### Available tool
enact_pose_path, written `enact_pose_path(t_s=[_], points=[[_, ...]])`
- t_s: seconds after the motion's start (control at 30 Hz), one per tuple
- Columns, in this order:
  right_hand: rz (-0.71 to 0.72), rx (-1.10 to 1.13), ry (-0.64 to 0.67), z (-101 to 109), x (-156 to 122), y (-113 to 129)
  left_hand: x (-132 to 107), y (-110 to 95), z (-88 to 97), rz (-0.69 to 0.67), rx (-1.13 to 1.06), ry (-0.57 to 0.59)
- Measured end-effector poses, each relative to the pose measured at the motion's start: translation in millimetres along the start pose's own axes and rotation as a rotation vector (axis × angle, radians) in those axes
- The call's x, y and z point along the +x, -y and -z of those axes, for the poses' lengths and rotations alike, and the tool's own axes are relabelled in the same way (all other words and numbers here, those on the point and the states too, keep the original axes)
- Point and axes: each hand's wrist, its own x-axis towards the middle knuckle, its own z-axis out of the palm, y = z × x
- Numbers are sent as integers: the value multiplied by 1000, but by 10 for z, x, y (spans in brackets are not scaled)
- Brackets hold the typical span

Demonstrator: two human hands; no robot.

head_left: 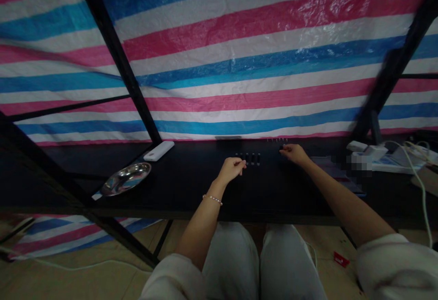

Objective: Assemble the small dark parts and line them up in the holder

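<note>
My left hand (pixel 232 169) reaches over a black tabletop (pixel 191 190), its fingertips at the left end of a short row of small upright black pieces (pixel 248 159). A beaded bracelet (pixel 212 199) circles that wrist. My right hand (pixel 294 154) lies further back, with a small dark piece (pixel 282 147) at its fingertips. Just behind it stands a row of tiny pegs (pixel 277 139). The dim light hides whether either hand grips anything.
A white power bank (pixel 159 150) and a steel dish (pixel 126 179) lie at the left of the table. A power strip (pixel 393 163) with pale cables sits at the right, by a pixelated patch. Black frame posts and a striped tarp (pixel 239 53) stand behind.
</note>
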Motion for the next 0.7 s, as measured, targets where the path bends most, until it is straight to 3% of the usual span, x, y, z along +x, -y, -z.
enact_pose_path(t_s=[0.17,0.3,0.7], points=[[33,-107,-44,-169,110,20,-27,52,3,-84,-6,-56],[45,-150,-5,-243,160,30,-36,86,-1,-118,69,-55],[1,-142,27,-277,176,13,-33,137,-12,-152,195,-91]])
